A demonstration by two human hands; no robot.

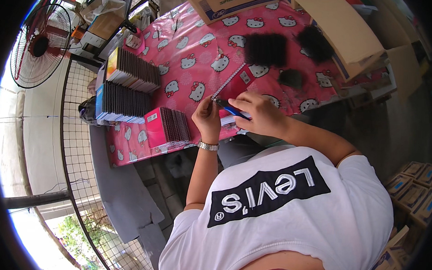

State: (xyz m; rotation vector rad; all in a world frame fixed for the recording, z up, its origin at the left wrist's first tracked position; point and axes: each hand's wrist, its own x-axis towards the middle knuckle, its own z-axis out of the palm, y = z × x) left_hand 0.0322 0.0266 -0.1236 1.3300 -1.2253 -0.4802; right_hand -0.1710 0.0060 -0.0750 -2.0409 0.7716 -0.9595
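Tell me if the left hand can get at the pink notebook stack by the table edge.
Probably yes: the left hand pinches the red notebook, and the pink notebook stack lies just beside it with bare tablecloth between.

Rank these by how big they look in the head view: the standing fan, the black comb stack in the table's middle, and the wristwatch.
1. Standing fan, largest.
2. Black comb stack.
3. Wristwatch, clearly smallest.
Fisheye bending at the rim makes the fan's size unsure.
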